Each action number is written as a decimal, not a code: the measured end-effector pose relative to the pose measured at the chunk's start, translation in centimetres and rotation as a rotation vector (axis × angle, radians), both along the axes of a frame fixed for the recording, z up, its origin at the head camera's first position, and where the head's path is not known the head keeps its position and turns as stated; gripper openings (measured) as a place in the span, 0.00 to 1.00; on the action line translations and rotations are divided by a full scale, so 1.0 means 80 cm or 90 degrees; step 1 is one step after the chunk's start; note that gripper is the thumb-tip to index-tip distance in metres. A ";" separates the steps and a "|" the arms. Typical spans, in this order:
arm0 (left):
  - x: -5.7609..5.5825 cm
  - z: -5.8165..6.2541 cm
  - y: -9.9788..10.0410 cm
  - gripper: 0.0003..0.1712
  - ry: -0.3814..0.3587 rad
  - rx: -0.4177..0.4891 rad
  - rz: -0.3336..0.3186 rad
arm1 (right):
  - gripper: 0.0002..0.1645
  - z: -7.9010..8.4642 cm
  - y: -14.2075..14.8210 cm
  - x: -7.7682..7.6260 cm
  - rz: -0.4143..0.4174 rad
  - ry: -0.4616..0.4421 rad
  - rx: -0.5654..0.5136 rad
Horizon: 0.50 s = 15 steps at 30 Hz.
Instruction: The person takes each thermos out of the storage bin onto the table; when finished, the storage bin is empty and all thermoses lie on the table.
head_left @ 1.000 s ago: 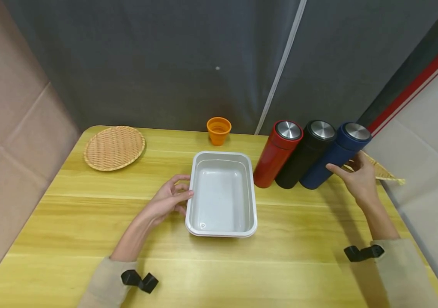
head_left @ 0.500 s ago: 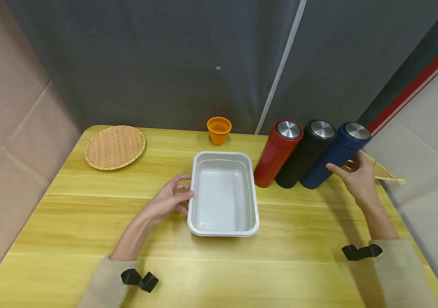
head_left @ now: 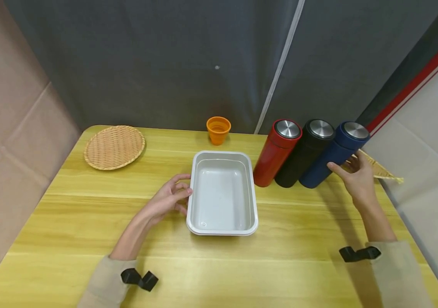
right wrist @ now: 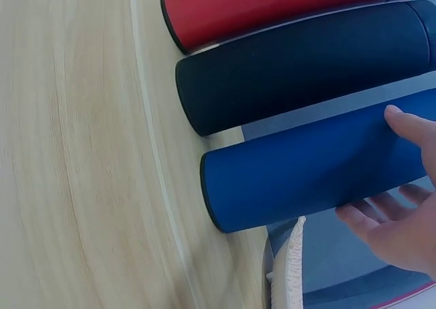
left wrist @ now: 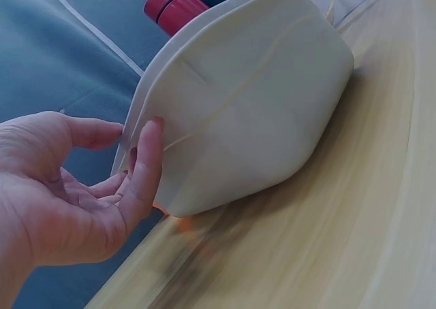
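A white rectangular basin (head_left: 222, 231) stands on the table, with another rim showing just under its own. My left hand (head_left: 168, 196) is at its left side, thumb and fingers loosely bent, fingertips against the outer rim and wall (left wrist: 252, 111). To the right, red (head_left: 274, 158), black (head_left: 301, 158) and blue (head_left: 330, 156) thermoses with steel-topped lids stand in a row. My right hand (head_left: 359, 177) holds the blue one from its right side. In the right wrist view the thumb lies on the blue body (right wrist: 306, 166), while the fingers reach its other side.
At the back stands an orange ribbed cup (head_left: 218, 130). A round woven tray (head_left: 114, 147) lies at the far left. Another woven piece (head_left: 381, 167) is partly hidden behind my right hand. A grey curtain (head_left: 145, 64) hangs behind the wooden table (head_left: 280, 261), with walls on both sides.
Almost nothing differs: the whole head view shifts very slightly. Both hands, the basin and the thermoses keep their places.
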<state>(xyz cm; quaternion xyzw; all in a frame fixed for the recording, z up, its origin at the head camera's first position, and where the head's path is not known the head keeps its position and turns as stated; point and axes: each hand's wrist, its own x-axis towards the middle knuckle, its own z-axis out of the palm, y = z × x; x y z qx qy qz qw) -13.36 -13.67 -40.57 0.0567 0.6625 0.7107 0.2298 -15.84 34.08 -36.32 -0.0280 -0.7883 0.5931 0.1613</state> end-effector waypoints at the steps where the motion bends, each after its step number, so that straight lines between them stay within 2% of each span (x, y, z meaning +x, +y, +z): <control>1: 0.000 0.000 0.000 0.32 0.002 -0.001 -0.002 | 0.41 0.000 -0.001 0.000 0.001 0.003 -0.015; 7: 0.003 0.002 -0.001 0.29 0.008 -0.014 0.010 | 0.43 0.001 -0.003 0.011 -0.016 -0.003 -0.081; 13: 0.010 0.010 -0.003 0.29 0.027 -0.065 0.047 | 0.41 0.008 0.009 0.047 0.051 0.065 -0.264; 15: 0.016 0.017 -0.005 0.29 0.043 -0.086 0.068 | 0.38 0.010 0.011 0.058 0.069 0.090 -0.281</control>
